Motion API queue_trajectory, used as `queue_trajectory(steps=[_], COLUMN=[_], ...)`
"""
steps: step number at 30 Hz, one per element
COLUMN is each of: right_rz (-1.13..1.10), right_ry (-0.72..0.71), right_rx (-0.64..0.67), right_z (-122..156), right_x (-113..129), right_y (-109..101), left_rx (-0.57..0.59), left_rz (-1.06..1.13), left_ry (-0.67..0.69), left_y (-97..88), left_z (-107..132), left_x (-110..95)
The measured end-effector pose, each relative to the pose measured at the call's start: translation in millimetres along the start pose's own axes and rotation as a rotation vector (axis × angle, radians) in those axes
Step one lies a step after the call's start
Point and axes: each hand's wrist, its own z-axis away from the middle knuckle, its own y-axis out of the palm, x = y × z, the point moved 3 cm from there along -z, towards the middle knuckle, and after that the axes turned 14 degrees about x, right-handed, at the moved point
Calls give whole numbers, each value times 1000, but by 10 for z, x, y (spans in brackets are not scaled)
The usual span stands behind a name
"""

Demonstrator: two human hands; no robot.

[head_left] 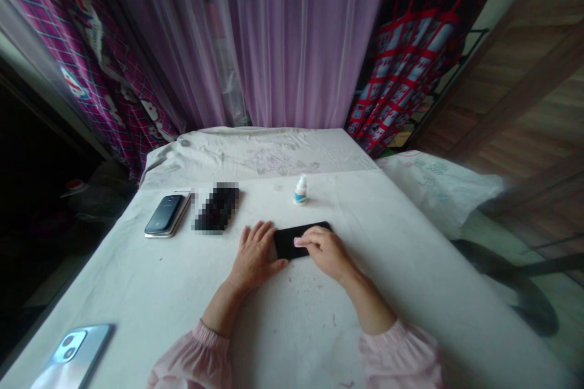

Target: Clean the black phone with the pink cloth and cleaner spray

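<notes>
A black smartphone (285,245) lies flat on the white-covered table, its dark face up. My left hand (255,258) rests spread on the cloth, with the thumb and fingertips along the phone's left end. Over the phone's right half, my right hand (331,254) has its fingers closed on a small pinkish-white cloth (298,242), which touches the screen. Most of that piece is hidden under the fingers. Just beyond the phone stands a small white spray bottle (300,190) with a blue label.
Farther left, a dark phone (166,214) lies on a paler flat item, beside a pixelated dark object (216,208). A silver-blue phone (75,355) lies face down near the left edge. Purple curtains (301,42) hang behind the table (387,292); a plastic bag (438,185) is at right.
</notes>
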Motion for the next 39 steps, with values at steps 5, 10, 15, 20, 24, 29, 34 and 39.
queue_trajectory(steps=[5, 10, 15, 20, 24, 29, 34, 39], right_rz=[237, 409, 452, 468, 478, 528, 511, 469], right_ry=[128, 168, 209, 68, 123, 285, 201, 107], right_rx=[-251, -253, -210, -75, -93, -211, -166, -221], right_z=[92, 155, 118, 38, 81, 180, 148, 139], right_x=[-163, -158, 13, 328, 166, -145, 68, 85], right_y=[-152, -145, -75, 160, 45, -191, -27, -29], left_rx=[15, 12, 2, -9, -20, -19, -19, -1], left_rz=[-9, -23, -52, -69, -67, -59, -61, -63], left_ry=[-1, 11, 10, 15, 17, 22, 16, 14], left_y=[-28, -51, -37, -19, -29, -49, -53, -54], left_z=[9, 16, 14, 14, 17, 14, 15, 17], left_x=[-20, -43, -48, -37, -38, -51, -61, -53])
